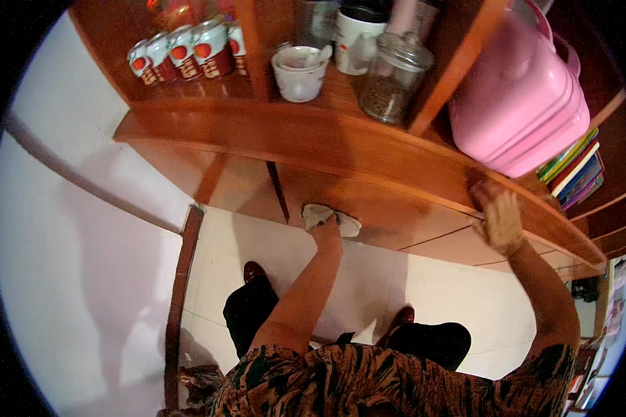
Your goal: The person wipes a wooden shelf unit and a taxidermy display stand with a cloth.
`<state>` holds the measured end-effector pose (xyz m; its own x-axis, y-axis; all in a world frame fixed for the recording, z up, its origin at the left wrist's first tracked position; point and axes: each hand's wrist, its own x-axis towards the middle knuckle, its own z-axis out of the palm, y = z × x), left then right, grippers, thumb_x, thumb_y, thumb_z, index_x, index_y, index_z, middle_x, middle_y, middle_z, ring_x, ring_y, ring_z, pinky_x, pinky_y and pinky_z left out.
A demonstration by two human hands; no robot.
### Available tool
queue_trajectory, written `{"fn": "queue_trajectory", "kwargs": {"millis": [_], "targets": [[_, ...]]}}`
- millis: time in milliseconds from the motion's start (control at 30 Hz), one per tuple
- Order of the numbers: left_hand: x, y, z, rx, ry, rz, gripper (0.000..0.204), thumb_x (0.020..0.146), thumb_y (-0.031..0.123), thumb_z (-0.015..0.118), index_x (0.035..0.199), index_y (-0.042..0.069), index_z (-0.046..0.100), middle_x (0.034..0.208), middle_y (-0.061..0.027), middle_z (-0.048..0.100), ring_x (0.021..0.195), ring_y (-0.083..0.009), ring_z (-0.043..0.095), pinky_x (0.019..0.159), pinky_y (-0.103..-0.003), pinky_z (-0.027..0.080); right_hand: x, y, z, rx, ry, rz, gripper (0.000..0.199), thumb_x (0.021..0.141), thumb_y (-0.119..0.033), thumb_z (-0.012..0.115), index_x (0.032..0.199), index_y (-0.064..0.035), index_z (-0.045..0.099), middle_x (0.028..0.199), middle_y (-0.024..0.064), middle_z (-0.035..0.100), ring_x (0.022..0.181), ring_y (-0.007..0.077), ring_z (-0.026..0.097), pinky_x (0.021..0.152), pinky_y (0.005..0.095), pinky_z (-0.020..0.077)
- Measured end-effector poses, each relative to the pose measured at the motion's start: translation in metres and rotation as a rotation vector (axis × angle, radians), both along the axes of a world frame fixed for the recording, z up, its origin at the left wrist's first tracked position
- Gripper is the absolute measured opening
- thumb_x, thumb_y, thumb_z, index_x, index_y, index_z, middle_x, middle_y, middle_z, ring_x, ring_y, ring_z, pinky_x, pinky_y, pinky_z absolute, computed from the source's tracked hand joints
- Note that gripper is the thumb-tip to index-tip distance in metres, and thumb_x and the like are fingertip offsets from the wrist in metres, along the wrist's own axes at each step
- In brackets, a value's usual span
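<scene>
A pale, crumpled cloth is bunched in my left hand, which presses it against the lower front of a brown wooden cabinet. Part of the cloth sticks out on either side of my fingers. Higher up and to the right, my right hand rests at the edge of the cabinet's ledge. Its fingers lie stretched out over the wood with nothing in them. Just beyond that hand, a pink hard-shell case stands on the shelf.
Several cans, a white cup, a white mug and a lidded glass jar line the shelf. Books lean by the case. A white wall bounds the left; pale tiles lie underfoot.
</scene>
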<state>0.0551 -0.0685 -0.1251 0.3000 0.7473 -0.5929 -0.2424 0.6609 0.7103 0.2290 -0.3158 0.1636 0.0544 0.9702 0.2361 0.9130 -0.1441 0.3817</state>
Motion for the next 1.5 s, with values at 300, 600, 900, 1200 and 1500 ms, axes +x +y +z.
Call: {"fn": "queue_trajectory", "kwargs": {"millis": [300, 600, 900, 1200, 1500], "targets": [[0.009, 0.005, -0.064, -0.043, -0.389, 0.223, 0.066, 0.084, 0.006, 0.066, 0.137, 0.007, 0.028, 0.135, -0.0107, 0.041, 0.121, -0.0276, 0.044, 0.101, -0.039, 0.040, -0.088, 0.215, 0.023, -0.124, 0.153, 0.374, 0.070, 0.076, -0.032, 0.071, 0.137, -0.0114, 0.043, 0.136, 0.0144, 0.043, 0.120, 0.0340, 0.043, 0.096, 0.0458, 0.0385], [0.000, -0.001, -0.030, -0.125, -0.128, 0.157, 0.064, 0.081, -0.002, 0.063, 0.136, 0.004, 0.031, 0.132, -0.0122, 0.042, 0.116, -0.0279, 0.048, 0.100, -0.040, 0.044, -0.081, 0.225, 0.009, -0.147, 0.239, 0.261, 0.073, 0.068, -0.026, 0.076, 0.134, -0.0145, 0.048, 0.137, 0.0114, 0.044, 0.121, 0.0363, 0.042, 0.100, 0.0487, 0.0358], [-0.036, 0.062, -0.167, -0.290, -0.390, 0.296, 0.050, 0.087, 0.003, 0.056, 0.134, 0.008, 0.041, 0.134, -0.0100, 0.045, 0.118, -0.0273, 0.047, 0.099, -0.043, 0.044, -0.078, 0.233, 0.013, -0.306, 0.151, 0.269, 0.061, 0.088, -0.039, 0.061, 0.136, -0.0073, 0.040, 0.137, 0.0259, 0.037, 0.121, 0.0420, 0.038, 0.101, 0.0549, 0.0306], [-0.095, 0.122, -0.211, -0.291, -0.274, 0.585, 0.056, 0.084, 0.002, 0.058, 0.137, 0.006, 0.038, 0.131, -0.0098, 0.047, 0.115, -0.0255, 0.048, 0.100, -0.040, 0.040, -0.072, 0.230, 0.005, -0.297, 0.195, 0.299, 0.062, 0.085, -0.039, 0.065, 0.133, -0.0100, 0.039, 0.137, 0.0269, 0.036, 0.121, 0.0458, 0.037, 0.099, 0.0601, 0.0293], [-0.105, 0.122, -0.226, -0.302, -0.301, 0.242, 0.052, 0.077, 0.000, 0.056, 0.127, 0.007, 0.046, 0.117, -0.0058, 0.053, 0.100, -0.0236, 0.052, 0.086, -0.037, 0.046, -0.065, 0.216, 0.007, -0.303, 0.185, 0.286, 0.061, 0.089, -0.040, 0.059, 0.138, -0.0115, 0.035, 0.139, 0.0272, 0.034, 0.121, 0.0469, 0.036, 0.097, 0.0607, 0.0299]]}}
